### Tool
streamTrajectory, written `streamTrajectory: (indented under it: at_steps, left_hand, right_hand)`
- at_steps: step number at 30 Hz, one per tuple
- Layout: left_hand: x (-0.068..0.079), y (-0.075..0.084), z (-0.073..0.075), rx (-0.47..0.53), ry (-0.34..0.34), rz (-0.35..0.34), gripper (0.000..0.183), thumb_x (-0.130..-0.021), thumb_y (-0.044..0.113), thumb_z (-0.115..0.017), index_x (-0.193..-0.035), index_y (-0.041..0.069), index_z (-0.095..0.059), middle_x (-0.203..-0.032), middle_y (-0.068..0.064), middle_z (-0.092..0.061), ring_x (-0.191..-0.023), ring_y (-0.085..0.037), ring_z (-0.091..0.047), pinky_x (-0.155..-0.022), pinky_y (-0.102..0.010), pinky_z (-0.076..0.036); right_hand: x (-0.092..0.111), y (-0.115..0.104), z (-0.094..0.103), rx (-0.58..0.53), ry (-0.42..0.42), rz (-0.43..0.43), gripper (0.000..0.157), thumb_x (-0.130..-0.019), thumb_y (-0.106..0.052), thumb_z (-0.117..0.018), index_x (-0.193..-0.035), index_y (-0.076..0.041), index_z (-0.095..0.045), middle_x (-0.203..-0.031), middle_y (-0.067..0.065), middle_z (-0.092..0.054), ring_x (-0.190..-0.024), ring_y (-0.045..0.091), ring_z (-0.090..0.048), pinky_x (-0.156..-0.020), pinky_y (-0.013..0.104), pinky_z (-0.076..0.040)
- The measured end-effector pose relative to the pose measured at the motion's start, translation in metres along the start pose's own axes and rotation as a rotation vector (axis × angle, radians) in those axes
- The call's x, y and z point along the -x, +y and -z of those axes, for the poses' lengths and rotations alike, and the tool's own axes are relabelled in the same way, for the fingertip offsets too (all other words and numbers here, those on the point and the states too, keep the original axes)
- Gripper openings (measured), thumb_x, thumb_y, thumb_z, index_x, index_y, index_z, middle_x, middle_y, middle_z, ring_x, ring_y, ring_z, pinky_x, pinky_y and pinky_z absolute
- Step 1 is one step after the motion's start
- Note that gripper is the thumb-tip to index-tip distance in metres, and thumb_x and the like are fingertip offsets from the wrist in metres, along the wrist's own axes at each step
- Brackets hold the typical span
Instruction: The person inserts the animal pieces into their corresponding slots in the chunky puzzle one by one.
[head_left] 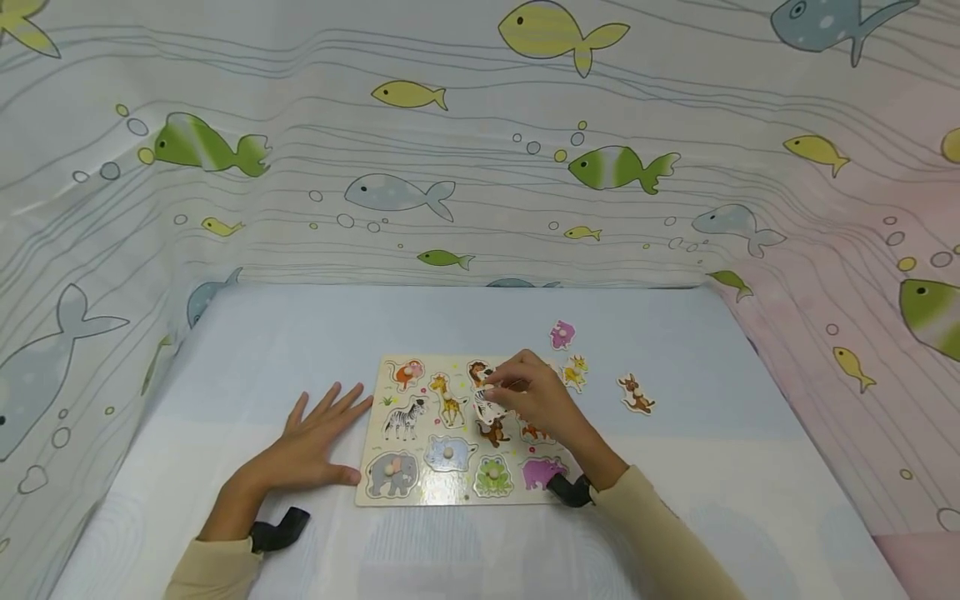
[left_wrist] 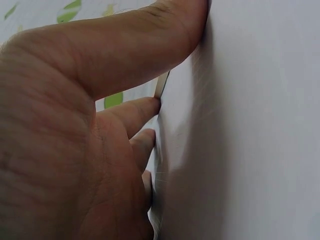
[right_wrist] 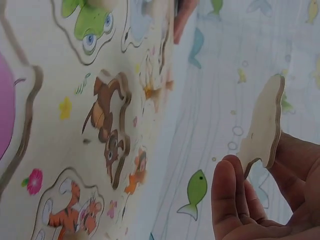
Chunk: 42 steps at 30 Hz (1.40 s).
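A wooden animal puzzle board (head_left: 375,492) lies on the table, with a zebra, giraffe, elephant, frog and other pieces seated in it. My left hand (head_left: 322,440) rests flat on the table with fingers spread, its fingertips at the board's left edge. In the left wrist view its thumb (left_wrist: 125,45) presses on the white surface. My right hand (head_left: 501,388) hovers over the board's middle and pinches a flat puzzle piece (head_left: 489,409). The right wrist view shows that piece's (right_wrist: 265,125) plain wooden back, lifted off the board (right_wrist: 50,150).
Three loose pieces lie right of the board: a purple animal (head_left: 562,335), a yellow one (head_left: 575,372) and a brown one (head_left: 636,393). A fish-print curtain (head_left: 480,167) walls the table on three sides. Black straps sit on both wrists.
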<state>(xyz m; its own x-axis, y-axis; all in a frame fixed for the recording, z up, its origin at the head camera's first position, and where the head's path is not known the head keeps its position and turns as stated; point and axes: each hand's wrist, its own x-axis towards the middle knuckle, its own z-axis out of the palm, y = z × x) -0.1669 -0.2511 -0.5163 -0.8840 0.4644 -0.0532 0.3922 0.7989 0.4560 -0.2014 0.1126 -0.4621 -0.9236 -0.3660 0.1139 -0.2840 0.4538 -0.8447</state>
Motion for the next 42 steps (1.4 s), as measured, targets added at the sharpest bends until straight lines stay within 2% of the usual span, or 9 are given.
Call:
streamTrajectory:
  at_steps: [3, 6, 9, 13, 20, 28, 34, 42]
  left_hand:
    - [0.000, -0.001, 0.000, -0.003, -0.002, -0.001, 0.110, -0.056, 0.073, -0.067, -0.147, 0.024, -0.028, -0.156, -0.007, -0.018, -0.143, -0.040, -0.007, -0.108, -0.065, 0.007]
    - [0.000, -0.003, 0.000, -0.005, -0.008, 0.000, 0.111, -0.056, 0.074, -0.066, -0.147, 0.025, -0.027, -0.157, -0.006, -0.017, -0.144, -0.039, -0.006, -0.109, -0.064, 0.008]
    - [0.000, -0.003, -0.001, -0.004, -0.003, -0.003, 0.110, -0.056, 0.075, -0.066, -0.147, 0.025, -0.028, -0.157, -0.006, -0.017, -0.144, -0.039, -0.006, -0.109, -0.064, 0.008]
    - [0.001, -0.003, -0.002, -0.001, 0.011, -0.008, 0.110, -0.056, 0.074, -0.066, -0.147, 0.025, -0.028, -0.156, -0.006, -0.018, -0.143, -0.039, -0.007, -0.109, -0.064, 0.007]
    - [0.002, -0.001, -0.002, 0.038, 0.015, 0.005, 0.110, -0.055, 0.071, -0.069, -0.146, 0.024, -0.030, -0.156, -0.008, -0.020, -0.144, -0.040, -0.007, -0.109, -0.062, 0.010]
    - [0.001, -0.004, -0.002, 0.013, -0.008, 0.012, 0.110, -0.056, 0.074, -0.066, -0.147, 0.028, -0.027, -0.157, -0.004, -0.017, -0.145, -0.037, -0.005, -0.110, -0.061, 0.010]
    - [0.000, -0.003, -0.002, 0.022, -0.016, 0.010, 0.108, -0.057, 0.074, -0.066, -0.147, 0.028, -0.027, -0.157, -0.004, -0.017, -0.145, -0.037, -0.005, -0.110, -0.061, 0.010]
    - [0.000, -0.005, -0.002, 0.026, -0.011, 0.011, 0.108, -0.057, 0.073, -0.067, -0.147, 0.028, -0.027, -0.157, -0.003, -0.017, -0.145, -0.037, -0.005, -0.110, -0.061, 0.010]
  right_hand:
    - [-0.005, -0.009, -0.009, -0.011, -0.025, 0.003, 0.016, -0.083, -0.031, -0.068, -0.097, -0.023, -0.071, -0.096, -0.001, -0.052, -0.085, 0.012, -0.056, -0.076, 0.027, -0.053]
    - [-0.010, -0.018, -0.018, 0.006, -0.047, -0.012, 0.015, -0.083, -0.031, -0.069, -0.097, -0.024, -0.071, -0.093, 0.000, -0.051, -0.081, 0.013, -0.056, -0.068, 0.027, -0.053]
    - [-0.014, -0.022, -0.027, 0.048, -0.080, -0.020, 0.015, -0.083, -0.032, -0.068, -0.097, -0.026, -0.070, -0.089, 0.001, -0.048, -0.073, 0.013, -0.053, -0.056, 0.025, -0.048]
    - [-0.017, -0.025, -0.036, 0.076, -0.134, -0.010, 0.016, -0.084, -0.030, -0.067, -0.099, -0.025, -0.069, -0.088, 0.004, -0.045, -0.065, 0.014, -0.047, -0.050, 0.023, -0.042]
    - [-0.021, -0.030, -0.045, 0.087, -0.162, 0.027, 0.016, -0.086, -0.027, -0.065, -0.101, -0.021, -0.068, -0.087, 0.009, -0.044, -0.065, 0.013, -0.048, -0.054, 0.022, -0.042]
    - [-0.030, -0.034, -0.058, 0.093, -0.161, 0.062, 0.014, -0.085, -0.027, -0.067, -0.098, -0.022, -0.070, -0.086, 0.011, -0.045, -0.067, 0.012, -0.048, -0.056, 0.021, -0.040]
    - [-0.032, -0.032, -0.067, 0.097, -0.182, 0.028, 0.013, -0.085, -0.028, -0.067, -0.096, -0.023, -0.070, -0.090, 0.012, -0.047, -0.074, 0.012, -0.046, -0.059, 0.022, -0.042]
    - [-0.038, -0.032, -0.083, 0.143, -0.153, 0.033, 0.014, -0.082, -0.032, -0.069, -0.093, -0.024, -0.070, -0.086, 0.008, -0.048, -0.067, 0.009, -0.047, -0.056, 0.020, -0.041]
